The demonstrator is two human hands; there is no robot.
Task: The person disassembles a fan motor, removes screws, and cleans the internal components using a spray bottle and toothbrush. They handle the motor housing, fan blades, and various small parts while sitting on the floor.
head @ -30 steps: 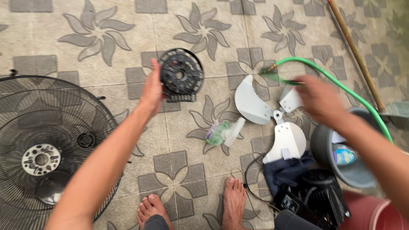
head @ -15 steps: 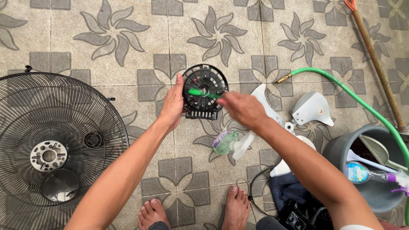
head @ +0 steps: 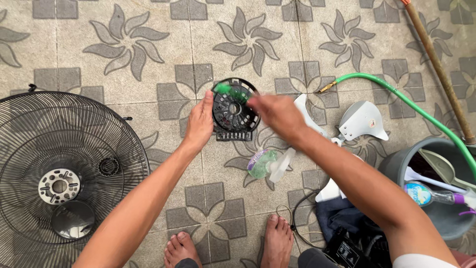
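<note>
1. Left hand pressed flat-fingered along the left rim of the black cover, steadying it on the floor; fingers loosely curved, not wrapped round it.
2. Right hand closed on a green brush, bristle end blurred over the cover's upper left; exact grip hidden by the back of the hand.
3. A second ago: cover lifted in the left hand, right hand away at the hose. Half a second ago: both hands met at the cover, brush across its centre. Now: brush shifted up and left, blur showing a scrubbing stroke.
4. Reading of the change: fetching done, cleaning of the cover under way, probably early, with most of the slots not yet crossed.
5. Just below the right wrist: spray bottle, lying on its side.
6. Right of the right hand: white fan blades, partly under the forearm.
7. Far left of the left arm: wire grille, flat on the floor.
8. Far right, beyond the right forearm: grey bucket holding a scoop and a bottle, hose running over its rim.
9. Below both arms: bare feet, with dark fan parts and a cord just to their right.
</note>
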